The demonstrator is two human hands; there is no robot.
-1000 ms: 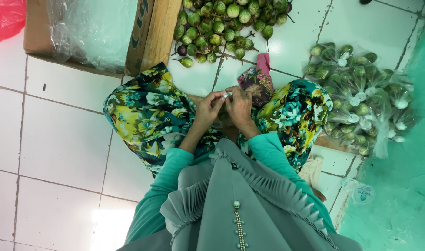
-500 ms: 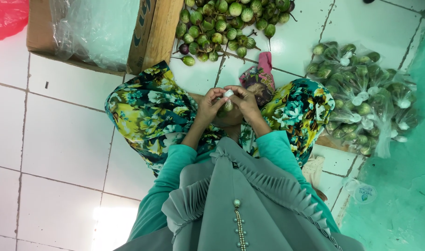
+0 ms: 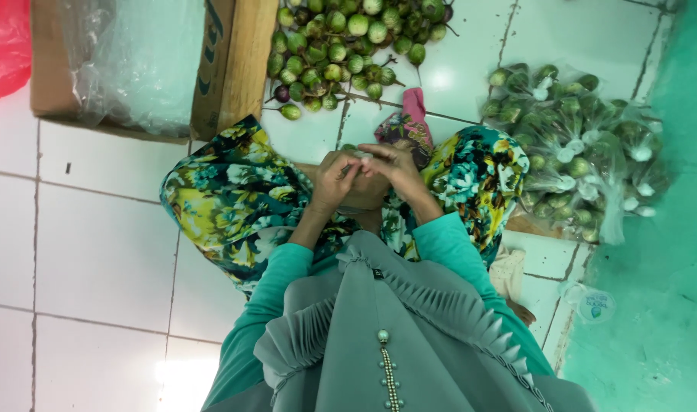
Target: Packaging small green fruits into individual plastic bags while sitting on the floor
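White tile floor [image 3: 97, 252]; left hand [image 3: 335, 181], right hand [image 3: 394, 166] pinched together on small pale thing [image 3: 361, 156] (identity unclear).

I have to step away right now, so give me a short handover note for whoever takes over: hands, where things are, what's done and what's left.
Left hand and right hand: both raised together over the lap, fingertips pinching a small pale thing between them; too small to identify.
Loose pile of small green eggplants lies on the white tiled floor ahead.
Clear bags already filled with eggplants are heaped on the right.
Cardboard box lined with clear plastic stands to the left, with a red plastic bag beside it.
Done: a heap of filled bags.
Left: the loose pile is large and unbagged.
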